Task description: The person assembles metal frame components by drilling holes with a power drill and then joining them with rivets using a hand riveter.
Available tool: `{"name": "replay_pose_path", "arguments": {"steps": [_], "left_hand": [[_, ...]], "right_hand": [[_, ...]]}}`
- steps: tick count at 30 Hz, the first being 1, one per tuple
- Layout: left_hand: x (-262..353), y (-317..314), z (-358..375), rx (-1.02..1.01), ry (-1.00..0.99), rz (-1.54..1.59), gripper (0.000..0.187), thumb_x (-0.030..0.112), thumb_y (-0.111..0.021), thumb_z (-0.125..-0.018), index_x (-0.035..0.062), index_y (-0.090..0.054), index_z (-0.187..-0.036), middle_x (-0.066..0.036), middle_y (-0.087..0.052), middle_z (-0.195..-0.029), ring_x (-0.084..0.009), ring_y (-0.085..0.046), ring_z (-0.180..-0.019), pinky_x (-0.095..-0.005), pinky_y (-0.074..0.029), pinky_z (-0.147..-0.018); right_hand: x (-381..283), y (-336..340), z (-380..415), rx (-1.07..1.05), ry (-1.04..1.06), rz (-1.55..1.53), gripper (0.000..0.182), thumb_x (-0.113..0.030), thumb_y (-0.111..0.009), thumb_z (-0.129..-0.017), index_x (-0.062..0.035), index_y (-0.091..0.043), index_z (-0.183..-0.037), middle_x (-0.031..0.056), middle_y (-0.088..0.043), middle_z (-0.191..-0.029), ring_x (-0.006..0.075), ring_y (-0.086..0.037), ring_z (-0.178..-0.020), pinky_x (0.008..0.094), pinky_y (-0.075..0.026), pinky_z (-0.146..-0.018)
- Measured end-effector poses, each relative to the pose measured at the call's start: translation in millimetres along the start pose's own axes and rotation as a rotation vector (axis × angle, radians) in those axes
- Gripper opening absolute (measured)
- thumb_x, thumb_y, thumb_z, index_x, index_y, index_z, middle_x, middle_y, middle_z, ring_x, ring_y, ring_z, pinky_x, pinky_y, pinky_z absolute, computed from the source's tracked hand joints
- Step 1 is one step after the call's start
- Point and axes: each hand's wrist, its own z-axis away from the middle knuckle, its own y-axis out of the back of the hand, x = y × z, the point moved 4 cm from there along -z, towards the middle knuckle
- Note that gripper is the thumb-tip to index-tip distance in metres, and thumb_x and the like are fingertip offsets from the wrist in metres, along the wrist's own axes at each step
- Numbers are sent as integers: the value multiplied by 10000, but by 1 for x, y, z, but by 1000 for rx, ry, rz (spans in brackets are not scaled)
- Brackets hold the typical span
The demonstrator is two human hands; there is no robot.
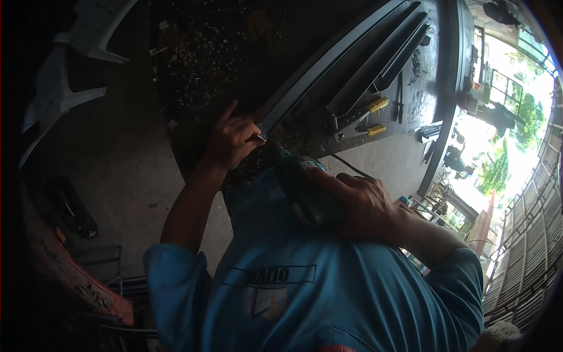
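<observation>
Long dark profile (322, 70) lies across tabletop (427, 88), near end by tabletop's edge. Left hand (234, 141) pinches small bright metal piece (261, 137) at that end; shadow hides whether it also grips profile, cannot tell. Right hand (366, 199) wrapped around drill-like power tool (302, 196), tip near piece. Profile looks stiff, smooth, probably slippery, likely sharp-edged; best held by flat sides, clear of tip. Power tool likely heavier; full-palm grip suits.
</observation>
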Motion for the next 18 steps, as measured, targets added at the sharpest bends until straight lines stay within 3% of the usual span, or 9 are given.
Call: {"name": "replay_pose_path", "arguments": {"steps": [7, 9, 12, 15, 18], "left_hand": [[3, 2, -3, 19, 6, -52, 314, 105, -849, -628, 114, -561, -752, -49, -713, -1002, -188, -692, -853, -478, -357, -1097], [3, 2, 0, 14, 12, -53, 314, 106, -849, -629, 115, -561, -755, -47, -714, -989, -187, -693, -861, -480, -356, -1099], [0, 0, 1, 27, 7, -24, 383, 39, -860, -552, 111, -552, -769, -99, -712, -1023, -222, -695, -867, -473, -332, -1114], [0, 1, 2, 2, 31, -16, 350, 53, -849, -581, 110, -554, -761, -86, -716, -911, -222, -697, -862, -488, -330, -1112], [-1, 3, 1, 60, -27, 3, 330, 73, -842, -598, 111, -556, -759, -73, -701, -825, -213, -696, -829, -503, -334, -1106]], "right_hand": [[-13, 6, -1, -88, 0, 175, 845, -259, -690, -754, -257, -271, -1488, 167, -618, -982, 317, -671, -836, 420, -559, -658], [-17, 8, 0, 31, 65, 201, 843, -243, -751, -685, -172, -379, -1438, 128, -623, -858, 283, -658, -746, 399, -529, -641], [-19, 9, -2, -27, 20, 180, 837, -252, -753, -688, -171, -385, -1435, 129, -621, -852, 295, -656, -737, 412, -525, -638], [-15, 1, -6, -38, -21, 118, 847, -221, -682, -735, -235, -288, -1485, 171, -630, -935, 344, -678, -777, 425, -553, -643], [-23, 11, -10, 4, 39, 122, 850, -175, -677, -689, -192, -331, -1465, 174, -654, -944, 338, -683, -765, 419, -552, -655]]}}
